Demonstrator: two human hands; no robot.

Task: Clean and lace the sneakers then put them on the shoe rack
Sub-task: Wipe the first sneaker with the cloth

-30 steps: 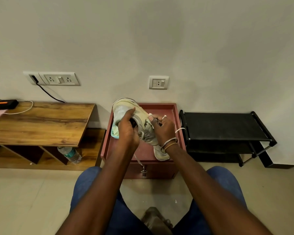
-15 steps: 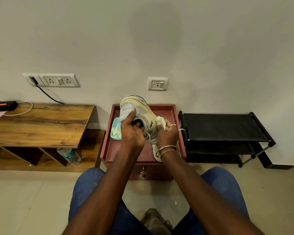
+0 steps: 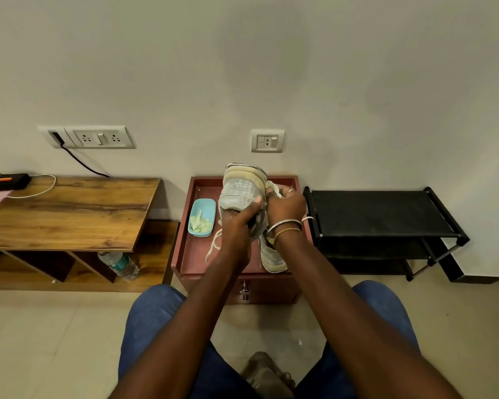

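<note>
A pale grey-and-cream sneaker is held upright above the red cabinet top, toe up, sole toward the wall. My left hand grips it from below at the opening. My right hand presses a light cloth against the sneaker's right side. A second sneaker lies on the cabinet top under my right wrist. A loose lace hangs at the left. The black shoe rack stands to the right, nothing on its top shelf.
A blue tub with pale cloth scraps sits on the cabinet top at the left. A wooden table stands further left, a water bottle beneath it. My knees in blue jeans frame the tiled floor.
The sneaker has been turned more upright and shifted right, uncovering the blue tub. My right hand has moved up along the sneaker's side with the cloth.
</note>
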